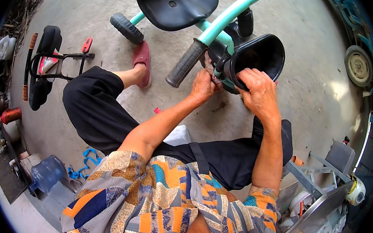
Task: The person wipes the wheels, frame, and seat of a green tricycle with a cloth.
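A child's tricycle stands before me with a turquoise handlebar (237,10), a black plastic seat (176,4) and ribbed black grips (187,63). At its front is a black plastic basket (262,55), its open mouth towards me. My right hand (259,91) grips the near rim, fingers inside the mouth. My left hand (202,85) holds a stained pale rag (209,63) against the front part below the handlebar. The left fingertips and much of the rag are hidden. A black rear wheel (127,27) rests near my shoe.
On the concrete floor to the left lies a black frame (58,74) with pads and brown grips. A blue water jug (48,173) and blue strap (84,163) are at lower left. Metal legs (306,179) stand at lower right. A teal vehicle wheel (358,65) is at far right.
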Demonstrator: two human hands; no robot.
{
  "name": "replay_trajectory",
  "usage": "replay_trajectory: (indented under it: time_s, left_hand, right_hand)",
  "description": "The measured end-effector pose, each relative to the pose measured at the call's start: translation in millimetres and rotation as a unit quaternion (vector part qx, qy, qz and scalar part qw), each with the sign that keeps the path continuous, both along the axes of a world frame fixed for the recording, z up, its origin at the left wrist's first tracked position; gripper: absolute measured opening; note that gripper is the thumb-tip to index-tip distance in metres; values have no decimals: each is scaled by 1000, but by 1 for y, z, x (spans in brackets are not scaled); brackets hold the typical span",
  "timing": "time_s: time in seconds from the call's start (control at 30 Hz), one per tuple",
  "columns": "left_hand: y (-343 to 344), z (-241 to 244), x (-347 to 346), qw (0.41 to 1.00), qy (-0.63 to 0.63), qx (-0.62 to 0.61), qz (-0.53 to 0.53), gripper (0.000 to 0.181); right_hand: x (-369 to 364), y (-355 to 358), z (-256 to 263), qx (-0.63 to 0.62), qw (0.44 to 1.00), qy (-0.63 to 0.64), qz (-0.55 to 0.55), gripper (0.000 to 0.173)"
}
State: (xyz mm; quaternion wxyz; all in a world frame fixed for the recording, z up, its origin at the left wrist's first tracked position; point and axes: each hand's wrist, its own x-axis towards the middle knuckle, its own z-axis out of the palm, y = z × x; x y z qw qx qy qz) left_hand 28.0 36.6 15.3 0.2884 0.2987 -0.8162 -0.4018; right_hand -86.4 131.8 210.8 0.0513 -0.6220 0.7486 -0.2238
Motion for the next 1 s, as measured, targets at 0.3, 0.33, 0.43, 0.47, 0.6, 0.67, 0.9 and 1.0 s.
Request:
replay_trajectory:
  time_s: [0.3, 0.33, 0.43, 0.47, 0.6, 0.67, 0.9, 1.0]
  left_hand:
    - [-25, -28, -5, 989, -103, 92, -57, 18]
    - [-27, -17, -2, 979, -92, 165, -79, 20]
    - [-22, 33, 1, 973, -148, 172, -32, 31]
    - [-21, 34, 0, 975, -140, 171, -8, 31]
    - [-10, 26, -10, 993, -66, 65, 73, 40]
    - [-13, 26, -19, 997, -61, 41, 36, 48]
    - [-7, 36, -33, 990, -89, 107, 5, 34]
    - [1, 35, -33, 976, -74, 198, 45, 27]
  right_hand:
    - [-1, 1, -1, -4, 1000, 0, 6, 14]
    - [0, 2, -2, -4, 1000, 1, 3, 14]
    - [1, 4, -4, -11, 1000, 7, -5, 13]
    - [2, 3, -4, -18, 1000, 11, -6, 13]
    - [3, 5, -9, -57, 998, 23, -8, 9]
    - [3, 5, -10, -71, 997, 41, -7, 5]
    - [3, 10, -20, -85, 995, 51, -20, 7]
    - [3, 10, -20, -89, 995, 40, -25, 9]
